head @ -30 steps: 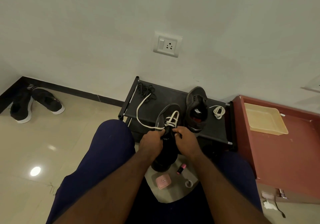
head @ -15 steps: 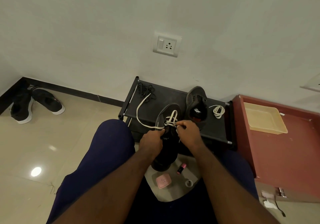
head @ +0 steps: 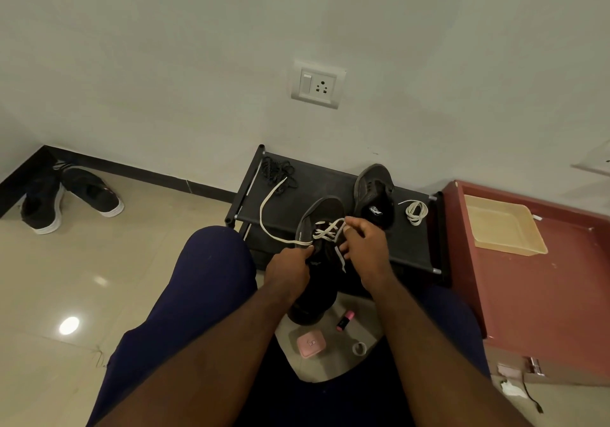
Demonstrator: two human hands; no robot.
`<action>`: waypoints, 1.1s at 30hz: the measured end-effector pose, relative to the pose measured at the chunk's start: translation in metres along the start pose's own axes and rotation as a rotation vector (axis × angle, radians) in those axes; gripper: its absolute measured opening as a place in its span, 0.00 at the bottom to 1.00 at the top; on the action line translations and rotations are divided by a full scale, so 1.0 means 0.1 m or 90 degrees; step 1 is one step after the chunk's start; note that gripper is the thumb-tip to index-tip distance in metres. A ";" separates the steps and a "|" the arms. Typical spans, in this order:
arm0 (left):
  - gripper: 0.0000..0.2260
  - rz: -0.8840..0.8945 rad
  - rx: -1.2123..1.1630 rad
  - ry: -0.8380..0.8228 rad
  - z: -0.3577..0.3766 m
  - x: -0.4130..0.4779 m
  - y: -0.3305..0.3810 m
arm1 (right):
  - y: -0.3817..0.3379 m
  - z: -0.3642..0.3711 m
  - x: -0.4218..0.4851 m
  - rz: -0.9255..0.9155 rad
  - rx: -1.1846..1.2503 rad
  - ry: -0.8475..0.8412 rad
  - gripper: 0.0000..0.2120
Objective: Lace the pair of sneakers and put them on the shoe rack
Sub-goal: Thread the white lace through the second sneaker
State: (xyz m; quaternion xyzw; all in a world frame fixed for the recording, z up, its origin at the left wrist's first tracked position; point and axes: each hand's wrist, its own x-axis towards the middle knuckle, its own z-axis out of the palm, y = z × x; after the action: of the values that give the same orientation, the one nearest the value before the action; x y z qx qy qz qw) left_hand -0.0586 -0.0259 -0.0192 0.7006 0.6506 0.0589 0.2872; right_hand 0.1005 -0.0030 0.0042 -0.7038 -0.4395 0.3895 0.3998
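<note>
Head view, left hand [head: 289, 265] gripping dark fabric sneaker [head: 325, 210], right hand [head: 364, 245] pinching flat white lace [head: 263, 218], side lettering unreadable

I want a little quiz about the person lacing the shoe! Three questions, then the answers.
1. True or false: the coiled white lace lies in the yellow tray.
2. What colour is the lace threaded in the held sneaker? A black, B white, C pink.
3. Fill in: the other sneaker stands on the shoe rack to the held one's ___.
Key: 1 false, it lies on the shoe rack. 2 B. 3 right.
</note>
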 end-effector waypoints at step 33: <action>0.23 0.002 0.018 0.006 -0.02 0.00 0.01 | 0.04 0.11 -0.04 -0.153 -0.377 -0.244 0.16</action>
State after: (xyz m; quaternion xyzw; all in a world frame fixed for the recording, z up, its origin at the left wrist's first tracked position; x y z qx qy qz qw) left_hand -0.0586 -0.0251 -0.0169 0.7051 0.6516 0.0535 0.2746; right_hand 0.0908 -0.0055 -0.0029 -0.6467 -0.6793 0.3207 0.1322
